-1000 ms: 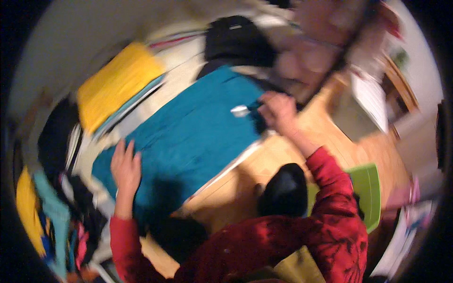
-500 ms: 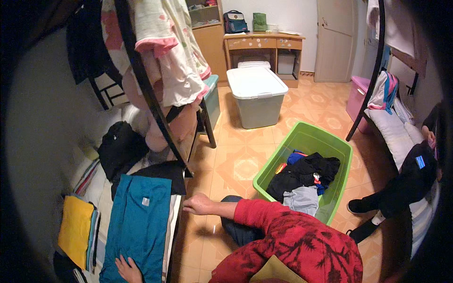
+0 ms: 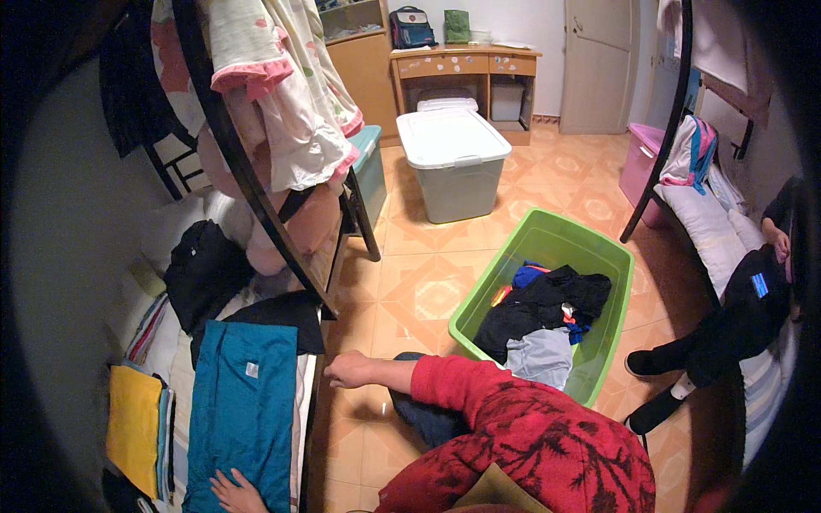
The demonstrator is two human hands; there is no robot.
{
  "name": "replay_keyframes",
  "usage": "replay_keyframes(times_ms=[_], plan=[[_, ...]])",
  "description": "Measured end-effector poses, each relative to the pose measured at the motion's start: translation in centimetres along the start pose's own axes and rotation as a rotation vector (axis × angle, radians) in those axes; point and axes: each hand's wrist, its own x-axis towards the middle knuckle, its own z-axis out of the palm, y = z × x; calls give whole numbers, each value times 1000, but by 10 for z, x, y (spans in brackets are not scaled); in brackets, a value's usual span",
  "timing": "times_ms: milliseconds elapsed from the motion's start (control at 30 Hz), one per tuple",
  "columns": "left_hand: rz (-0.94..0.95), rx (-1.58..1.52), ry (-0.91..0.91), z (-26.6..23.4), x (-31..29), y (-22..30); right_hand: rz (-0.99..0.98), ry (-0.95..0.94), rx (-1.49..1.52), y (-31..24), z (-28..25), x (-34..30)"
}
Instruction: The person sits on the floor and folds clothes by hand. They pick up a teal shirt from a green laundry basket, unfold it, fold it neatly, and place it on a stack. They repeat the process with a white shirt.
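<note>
A teal garment, folded into a long rectangle with a small white patch near its far end, lies on the bed at the left. My left hand rests flat on its near part, fingers spread. My right hand, at the end of a red sleeve, hovers just right of the bed's edge with its fingers curled in. Nothing shows in it. Beyond the teal garment are black clothes. To its left sits a folded stack with a yellow piece on top.
A green tub holding dark and grey clothes stands on the floor at the right. Farther back is a lidded grey bin. A dark bunk post rises beside the bed. Another person sits on the right-hand bed, legs reaching out.
The whole view has shifted slightly, with the room's things a little left and higher. Both hands keep about the same places: the left on the teal garment, the right beside the bed.
</note>
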Motion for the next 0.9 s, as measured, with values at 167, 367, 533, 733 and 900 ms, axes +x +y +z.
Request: replay_keyframes(times_ms=[167, 367, 533, 733, 900], plan=[[28, 47, 77, 3, -1, -1, -12, -106, -33, 0, 9, 3], [91, 146, 204, -7, 0, 4, 40, -152, -63, 5, 16, 6], [115, -27, 167, -3, 0, -4, -11, -131, -37, 16, 30, 6], [-22, -16, 83, 8, -3, -3, 55, -200, -65, 15, 14, -3], [-59, -80, 15, -1, -2, 5, 91, -264, -93, 4, -2, -4]])
